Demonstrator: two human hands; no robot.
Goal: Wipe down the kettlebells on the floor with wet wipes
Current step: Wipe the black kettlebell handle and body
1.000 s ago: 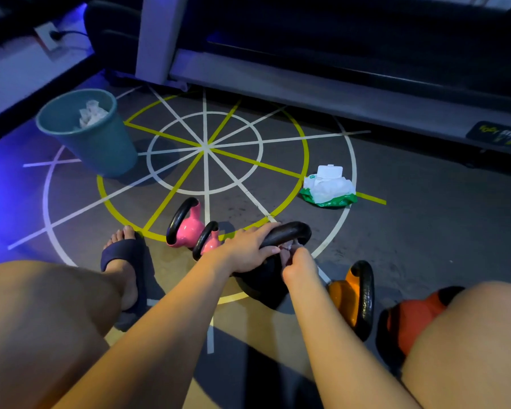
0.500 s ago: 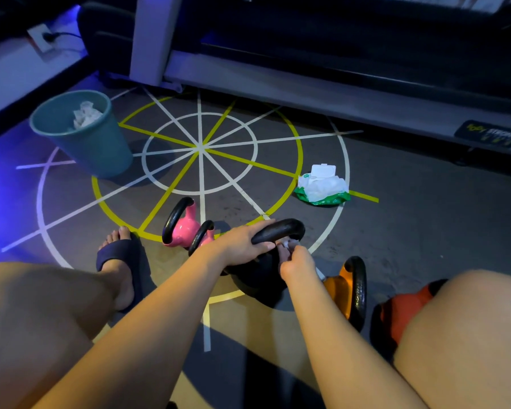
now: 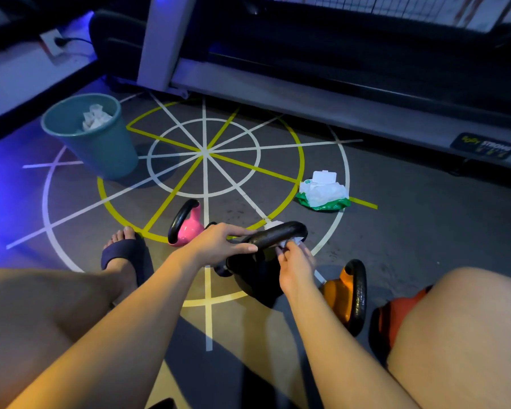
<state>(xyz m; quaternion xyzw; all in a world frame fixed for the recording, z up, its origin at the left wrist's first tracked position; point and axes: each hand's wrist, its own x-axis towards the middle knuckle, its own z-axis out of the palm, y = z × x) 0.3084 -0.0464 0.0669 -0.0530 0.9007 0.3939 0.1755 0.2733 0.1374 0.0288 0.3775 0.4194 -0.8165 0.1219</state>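
Two hands are working at the black kettlebell [image 3: 255, 280], which is sitting on the floor [image 3: 425, 231] between a pink kettlebell [image 3: 189, 230] and an orange kettlebell [image 3: 341, 296]. The left hand [image 3: 219, 243] is gripping its handle [image 3: 281, 233], fingers curling round; the right hand [image 3: 295, 264] is pinching a white wipe [image 3: 291, 241] against the handle's right end.

Illumination is dim and mixed: a saturated blue-violet glow enters from the left and washes the floor [image 3: 15, 196], the bin [image 3: 106, 154] casting its shadow rightward, while a warmer light falls on the arms [image 3: 130, 335] and thighs [image 3: 42, 314]. The black kettlebell [image 3: 257, 278] merges with its own shadow, surface detail lost, whereas the wipe [image 3: 291, 240] and wipes pack [image 3: 322, 191] read near-blown white. Wide-angle distortion bows the treadmill [image 3: 307, 95] rail; upper corners are dark and soft.
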